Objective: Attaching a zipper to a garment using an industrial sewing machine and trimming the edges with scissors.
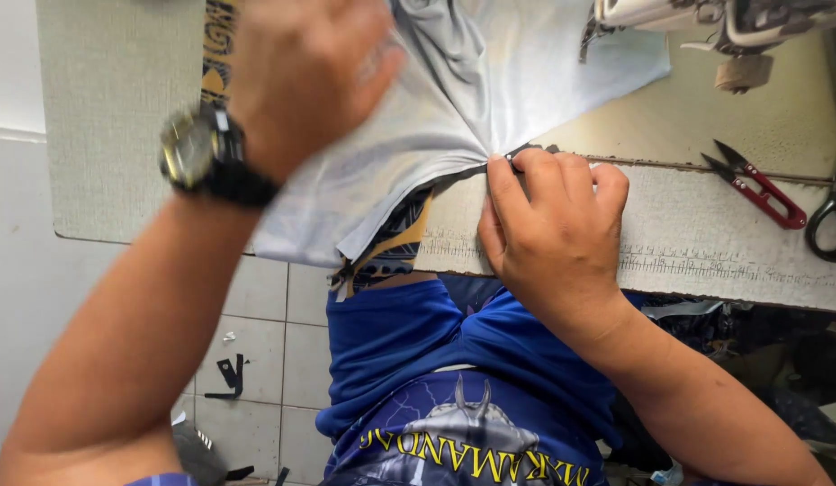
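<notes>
Spanning most of the view, a pale worktable (pixel 706 243) with a rough, worn front edge carries everything else. Tiled floor (pixel 256 360) shows below it on the left, with a few dark scraps lying on it.

Light grey fabric (pixel 454 99) lies across the table's middle, spread wide at the far side and gathered to a narrow point near the front edge. A patterned yellow-and-dark strip (pixel 395 247) hangs from under it over the table edge.

Left hand (pixel 301 72), blurred, is raised over the fabric's left part; fingers closed around a bunch of the cloth, pulling it up. A black wristwatch (pixel 206 153) sits on that wrist.

Right hand (pixel 548 225) rests on the table at the gathered point, fingers curled and pressed together, fingertips pinching the cloth's dark edge against the surface.

Blue garment (pixel 418 342) covers the person's lap below the table edge.

Sewing machine (pixel 724 22) is partly in view at the far right corner, just beyond the fabric.

Black-handled scissors (pixel 832 216) lie at the right edge, cut off by the frame.

Red thread snips (pixel 760 184) lie just left of them, blades pointing toward the right hand, well apart from it.
</notes>
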